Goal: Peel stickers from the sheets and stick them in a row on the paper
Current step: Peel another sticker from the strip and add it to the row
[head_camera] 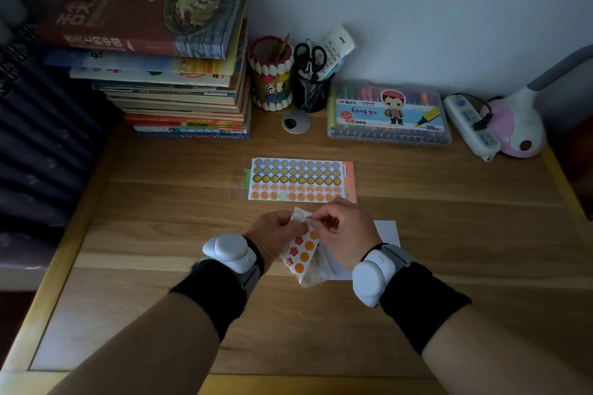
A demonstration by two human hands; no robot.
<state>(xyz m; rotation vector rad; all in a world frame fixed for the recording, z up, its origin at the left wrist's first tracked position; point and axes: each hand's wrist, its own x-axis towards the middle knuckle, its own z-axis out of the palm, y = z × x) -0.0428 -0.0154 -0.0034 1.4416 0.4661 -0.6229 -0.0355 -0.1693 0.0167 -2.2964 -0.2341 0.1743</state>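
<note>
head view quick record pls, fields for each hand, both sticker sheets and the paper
left hand: grips held sheet above the desk
right hand: pinches at the held sheet's top
flat sheet: lies on the desk beyond the hands, a couple of blank spots
paper: white, partly under the right hand, no stickers visible on it

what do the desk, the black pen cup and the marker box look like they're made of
Desk: wood, likely varnished; grain and plank seams show.
Black pen cup: wire mesh, probably metal; see-through lattice.
Marker box: clear glossy plastic; markers show through the lid.
</note>
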